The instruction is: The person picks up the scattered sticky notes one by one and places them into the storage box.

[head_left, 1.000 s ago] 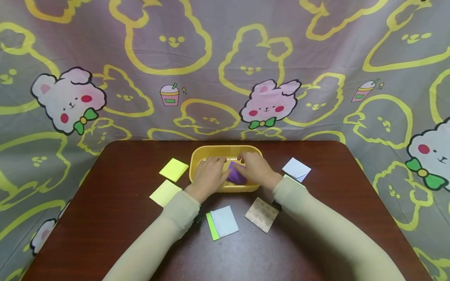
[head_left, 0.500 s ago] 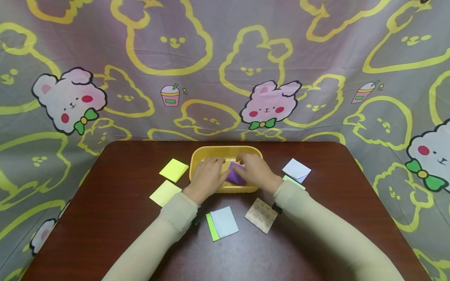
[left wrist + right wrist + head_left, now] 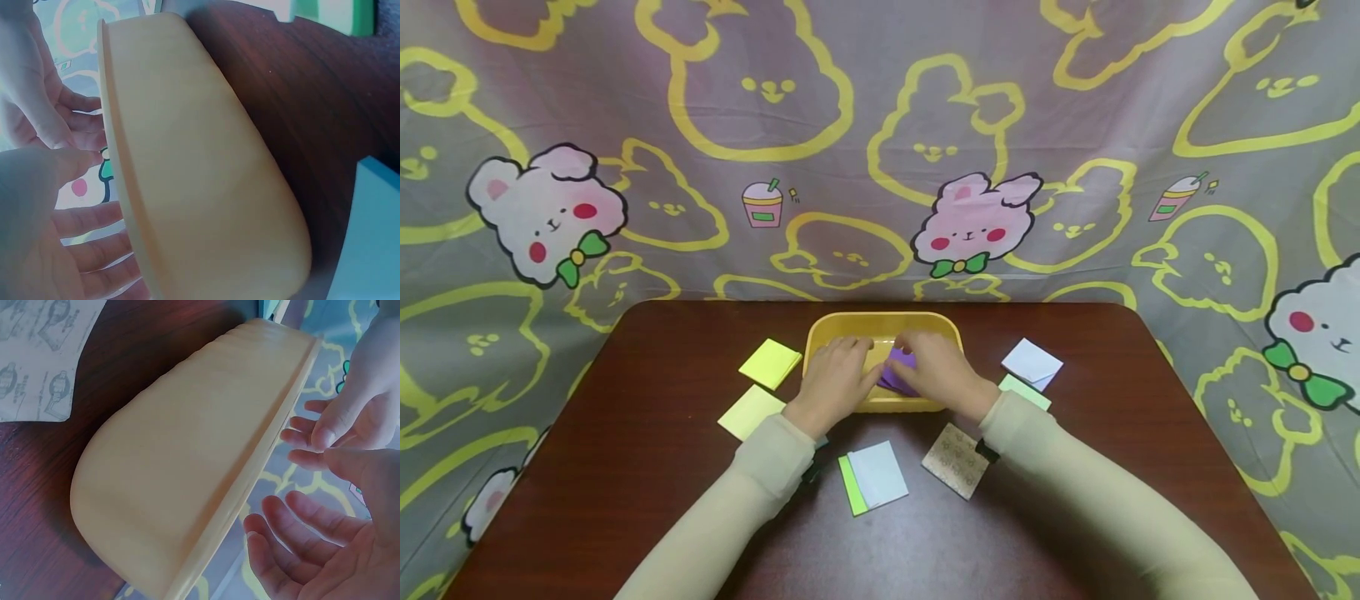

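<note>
A yellow plastic tub stands near the back of the table, with purple folded paper lying inside. My left hand is over the tub's left part, and my right hand is over its right part, partly covering the purple paper in the head view. Both wrist views show the fingers spread and loosely bent, with nothing between them. The thumbs point towards each other and come close at the tips; whether they touch is unclear. The tub's outer wall fills much of the right wrist view.
Square papers lie around the tub: bright yellow and pale yellow on the left, white and pale green on the right. In front are a light blue and green one and a patterned brown one.
Both hands have drifted slightly left over the tub. The purple paper in it appears shifted a little left. More of the pale green paper shows beside the right sleeve.
</note>
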Demonstrator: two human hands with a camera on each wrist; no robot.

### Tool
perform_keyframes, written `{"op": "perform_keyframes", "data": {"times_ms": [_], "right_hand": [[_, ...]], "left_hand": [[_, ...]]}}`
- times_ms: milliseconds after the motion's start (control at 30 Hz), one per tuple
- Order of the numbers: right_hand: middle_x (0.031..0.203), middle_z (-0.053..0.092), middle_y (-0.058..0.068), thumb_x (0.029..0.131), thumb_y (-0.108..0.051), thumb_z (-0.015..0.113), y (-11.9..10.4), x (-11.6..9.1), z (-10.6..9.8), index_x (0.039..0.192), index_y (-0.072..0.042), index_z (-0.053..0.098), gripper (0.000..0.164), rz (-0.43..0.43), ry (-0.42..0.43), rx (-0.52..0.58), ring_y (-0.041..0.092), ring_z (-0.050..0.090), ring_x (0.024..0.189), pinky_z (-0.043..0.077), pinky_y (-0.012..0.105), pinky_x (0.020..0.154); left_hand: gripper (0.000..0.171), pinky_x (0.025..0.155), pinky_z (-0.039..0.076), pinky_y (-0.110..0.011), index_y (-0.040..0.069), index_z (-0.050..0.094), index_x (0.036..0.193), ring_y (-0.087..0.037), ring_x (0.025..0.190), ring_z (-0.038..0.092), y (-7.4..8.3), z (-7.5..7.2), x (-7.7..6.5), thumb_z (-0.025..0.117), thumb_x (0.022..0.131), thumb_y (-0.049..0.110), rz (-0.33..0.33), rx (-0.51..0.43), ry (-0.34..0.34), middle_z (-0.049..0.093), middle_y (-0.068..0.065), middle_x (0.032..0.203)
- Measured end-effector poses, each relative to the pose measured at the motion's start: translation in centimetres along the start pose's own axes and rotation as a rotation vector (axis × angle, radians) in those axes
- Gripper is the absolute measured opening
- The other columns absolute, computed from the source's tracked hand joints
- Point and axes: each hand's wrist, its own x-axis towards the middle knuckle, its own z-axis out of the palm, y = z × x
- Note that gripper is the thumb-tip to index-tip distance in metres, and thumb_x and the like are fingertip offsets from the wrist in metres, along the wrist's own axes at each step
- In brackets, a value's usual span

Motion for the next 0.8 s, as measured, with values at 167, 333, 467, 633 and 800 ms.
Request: {"op": "perform_keyframes", "data": {"times_ms": [167,333,467,633,800], "right_hand": [[0.092,0.069,0.010,0.086,-0.036,0.061,-0.2,-0.1,0.0,0.098,-0.003,0.068,0.036,-0.016,0.006,-0.012,0.023,0.064,0.082,0.051,0.037,0.074],[0.091,0.069,0.009,0.085,-0.037,0.061,-0.3,-0.1,0.3,0.097,-0.003,0.068,0.036,-0.024,0.012,-0.005,0.022,0.064,0.082,0.051,0.037,0.074],[0.091,0.069,0.007,0.085,-0.037,0.061,-0.4,-0.2,0.5,0.098,-0.003,0.068,0.037,-0.022,0.013,0.001,0.021,0.064,0.082,0.051,0.036,0.074],[0.091,0.069,0.008,0.085,-0.036,0.062,-0.8,-0.2,0.7,0.099,-0.002,0.068,0.038,-0.030,0.016,0.009,0.021,0.064,0.082,0.051,0.036,0.075],[0.090,0.070,0.011,0.085,-0.035,0.063,-1.2,-0.2,0.8,0.098,-0.001,0.068,0.036,-0.052,0.021,0.012,0.021,0.064,0.080,0.051,0.036,0.075]], "left_hand": [[0.046,0.079,0.049,-0.041,0.005,0.063,0.114,-0.028,0.093,0.061,-0.4,0.0,-0.1,0.054,0.090,0.043,0.002,0.003,0.011,0.066,-0.011,0.104],[0.048,0.079,0.049,-0.040,0.005,0.063,0.115,-0.028,0.094,0.061,-0.7,-0.1,-0.2,0.052,0.091,0.045,-0.003,0.012,0.008,0.066,-0.011,0.105],[0.049,0.080,0.049,-0.041,0.005,0.063,0.116,-0.028,0.095,0.061,-0.8,-0.4,-0.2,0.052,0.091,0.045,-0.003,0.012,0.006,0.066,-0.011,0.107],[0.047,0.080,0.049,-0.041,0.005,0.063,0.116,-0.029,0.095,0.061,-1.0,-0.5,-0.3,0.054,0.090,0.043,-0.004,0.012,0.013,0.066,-0.012,0.107],[0.047,0.081,0.049,-0.042,0.004,0.062,0.116,-0.030,0.095,0.061,-1.3,-0.6,-0.4,0.054,0.090,0.042,-0.005,0.020,0.012,0.066,-0.013,0.106]]}}
